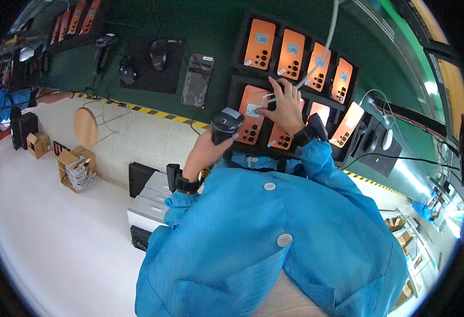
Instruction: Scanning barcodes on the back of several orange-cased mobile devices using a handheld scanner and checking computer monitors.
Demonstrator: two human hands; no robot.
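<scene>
**Scanner gripped in the left hand, right hand on an orange phone**

A black handheld barcode scanner (225, 124) is gripped in the left hand (206, 150), the fingers being wrapped fully around its handle and its head being turned toward the black foam tray (237, 79) on the dark green worktop (200, 26). The right hand (286, 108) is laid over an orange smartphone with a black camera cluster (252, 113) in the near row of the tray. Its fingers are loosely spread and its fingertips (272, 82) are set near the phone's upper right corner, where a small white strip is met; whether that strip is pinched cannot be told. A black band is worn on each wrist, and both forearms are covered by blue smock sleeves (316, 158).

Further orange phones are seated back-up in the tray's far row (290, 53), each marked with a pale label. A grey cable (324, 45) is hung down across the tray toward the right hand. A dark grey patterned phone (196, 80) is laid flat on the worktop, left of the tray, beside a black mat (155, 63).
</scene>
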